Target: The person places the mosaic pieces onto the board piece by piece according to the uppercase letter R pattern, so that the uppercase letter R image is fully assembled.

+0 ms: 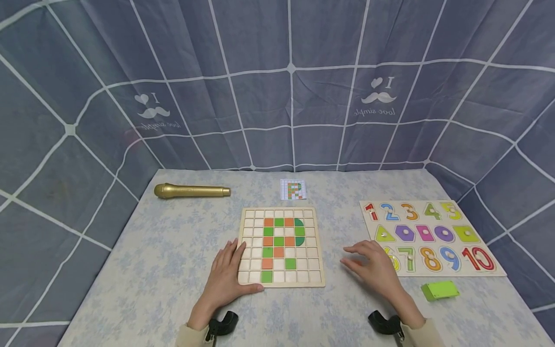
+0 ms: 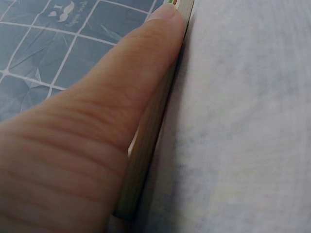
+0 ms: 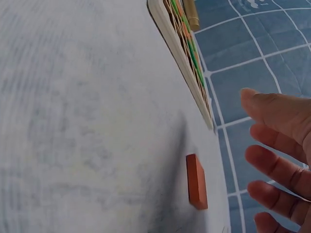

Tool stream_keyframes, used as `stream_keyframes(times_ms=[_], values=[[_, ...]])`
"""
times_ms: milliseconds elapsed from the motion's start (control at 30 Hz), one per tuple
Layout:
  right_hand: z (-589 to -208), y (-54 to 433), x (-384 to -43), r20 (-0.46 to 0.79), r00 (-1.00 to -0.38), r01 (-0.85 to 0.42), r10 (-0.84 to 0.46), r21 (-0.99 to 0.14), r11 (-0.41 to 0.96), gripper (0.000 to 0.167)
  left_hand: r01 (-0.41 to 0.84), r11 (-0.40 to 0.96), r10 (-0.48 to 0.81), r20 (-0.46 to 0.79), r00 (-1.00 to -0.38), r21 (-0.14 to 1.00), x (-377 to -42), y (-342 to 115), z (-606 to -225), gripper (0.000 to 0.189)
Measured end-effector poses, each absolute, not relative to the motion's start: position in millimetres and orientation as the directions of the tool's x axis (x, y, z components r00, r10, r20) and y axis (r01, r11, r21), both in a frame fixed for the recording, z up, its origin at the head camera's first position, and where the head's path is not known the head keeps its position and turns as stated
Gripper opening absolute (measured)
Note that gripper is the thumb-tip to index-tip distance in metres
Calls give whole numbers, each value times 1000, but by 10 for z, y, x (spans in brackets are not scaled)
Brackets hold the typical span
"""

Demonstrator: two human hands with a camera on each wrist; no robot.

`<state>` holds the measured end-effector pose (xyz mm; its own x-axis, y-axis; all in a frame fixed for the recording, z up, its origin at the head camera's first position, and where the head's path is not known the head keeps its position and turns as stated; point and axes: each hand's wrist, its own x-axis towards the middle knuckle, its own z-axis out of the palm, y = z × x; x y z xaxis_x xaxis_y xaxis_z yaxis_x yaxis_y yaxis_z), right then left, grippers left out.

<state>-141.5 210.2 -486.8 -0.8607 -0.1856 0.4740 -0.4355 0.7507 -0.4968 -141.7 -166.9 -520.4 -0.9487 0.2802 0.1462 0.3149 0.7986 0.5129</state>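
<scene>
A square wooden grid board [image 1: 321,255] lies on the table, with orange, green and rounded dark green tiles forming a letter-like pattern. My left hand [image 1: 224,273] rests against its left side, fingers extended at the edge. The left thumb [image 2: 141,58] lies along the board's front edge in the left wrist view. To the right of the board, my right hand [image 1: 375,267] hovers over the table, fingers slightly bent and apart, holding nothing visible. An orange tile [image 3: 196,182] lies on the table near that hand in the right wrist view; the head view does not show it.
Behind the board lies a small pattern card [image 1: 293,190]. A gold microphone [image 1: 191,191] is at the back left. On the right lies a number-and-shape puzzle board [image 1: 416,273], with a bright green block [image 1: 440,290] in front. A grid-patterned curtain [image 1: 269,106] surrounds the table.
</scene>
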Motion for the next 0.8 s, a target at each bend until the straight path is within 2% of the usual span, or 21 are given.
stream_keyframes(times_ms=[267, 800], values=[[-4904, 2186, -1372, 409, -894, -381, -183, -479, 790, 29, 320, 797, 282, 154, -947, 512, -1413, -1671, -5201, 117], [-4874, 2248, -1345, 159, -979, -187, -126, -465, 865, 29, 317, 798, 286, 141, -948, 513, -1418, -1670, -5209, 116]])
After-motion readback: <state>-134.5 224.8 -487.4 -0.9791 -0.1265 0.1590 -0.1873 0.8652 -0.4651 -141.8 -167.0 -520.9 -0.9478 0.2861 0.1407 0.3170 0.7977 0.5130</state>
